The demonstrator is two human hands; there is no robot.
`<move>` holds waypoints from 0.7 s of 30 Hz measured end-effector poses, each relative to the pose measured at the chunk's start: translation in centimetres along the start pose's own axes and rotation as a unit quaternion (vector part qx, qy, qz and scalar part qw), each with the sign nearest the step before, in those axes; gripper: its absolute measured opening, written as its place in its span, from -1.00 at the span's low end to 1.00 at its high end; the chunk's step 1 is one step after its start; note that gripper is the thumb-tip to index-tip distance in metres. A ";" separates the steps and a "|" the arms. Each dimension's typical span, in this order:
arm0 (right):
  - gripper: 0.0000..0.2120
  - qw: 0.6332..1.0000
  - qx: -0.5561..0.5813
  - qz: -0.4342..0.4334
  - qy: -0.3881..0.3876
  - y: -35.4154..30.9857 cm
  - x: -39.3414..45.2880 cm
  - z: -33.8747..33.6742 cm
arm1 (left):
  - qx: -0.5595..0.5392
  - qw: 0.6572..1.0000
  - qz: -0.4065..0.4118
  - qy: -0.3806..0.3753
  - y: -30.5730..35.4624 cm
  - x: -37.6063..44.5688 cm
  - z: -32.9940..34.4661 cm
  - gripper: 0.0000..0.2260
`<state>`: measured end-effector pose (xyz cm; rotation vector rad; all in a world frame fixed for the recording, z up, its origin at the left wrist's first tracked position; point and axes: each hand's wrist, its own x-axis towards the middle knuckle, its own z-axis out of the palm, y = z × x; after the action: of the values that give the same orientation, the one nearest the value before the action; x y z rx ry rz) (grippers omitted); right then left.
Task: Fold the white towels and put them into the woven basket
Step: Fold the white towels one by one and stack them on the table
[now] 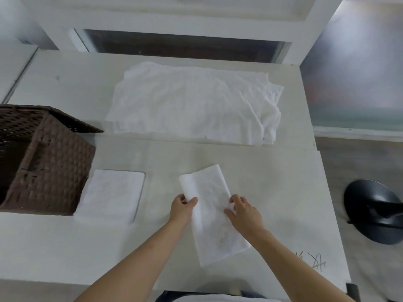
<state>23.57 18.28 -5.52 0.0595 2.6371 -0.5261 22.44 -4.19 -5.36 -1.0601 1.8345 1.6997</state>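
White terry cloth, folded into a long narrow strip, lies on the pale table in front of the person, its long axis running from the near edge away and slightly leftward, the far end tipped toward the upper left. The left hand pinches the strip's left edge between thumb and curled fingers; the right hand rests on the right edge with fingers bent down onto the cloth (whether they actually grip it I cannot tell). To the left, a folded towel, nearly square, lies flat just beside the woven basket. That dark brown basket stands at the table's left side; its inside is in shadow, and nothing can be made out within. Farther back, a loose pile of unfolded towels spreads wide across the table.
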 end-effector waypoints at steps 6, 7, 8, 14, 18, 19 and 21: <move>-0.61 0.991 0.128 0.045 -0.015 -0.4 0.4 0.0 | 0.041 0.996 0.070 -0.048 1.5 -1.9 0.2 -0.81; -0.59 0.985 0.167 0.051 -0.010 -0.6 0.7 0.0 | 0.028 0.995 0.068 -0.067 1.7 -2.2 0.0 -0.77; -0.56 0.977 0.207 0.059 0.002 -0.9 1.0 -0.2 | 0.008 0.994 0.065 -0.091 1.9 -2.5 -0.2 -0.74; -0.46 0.883 0.456 0.092 -0.065 -2.6 2.8 -2.5 | -0.047 0.975 0.073 -0.202 3.9 -4.4 -1.8 -0.69; -0.38 0.800 0.572 0.085 -0.158 -3.1 3.7 -4.4 | -0.083 0.972 0.079 -0.207 5.6 -5.0 -2.9 -0.70; -0.48 0.784 0.587 0.085 -0.183 -3.3 3.7 -4.9 | -0.085 0.971 0.085 -0.206 6.1 -5.0 -3.1 -0.70; -0.57 0.768 0.601 0.090 -0.202 -3.9 3.7 -6.1 | -0.086 0.969 0.103 -0.207 6.9 -4.9 -3.5 -0.73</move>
<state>17.21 16.76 -0.70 0.5107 1.4677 -1.8083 20.87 -6.60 3.36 -0.5281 1.5908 2.0473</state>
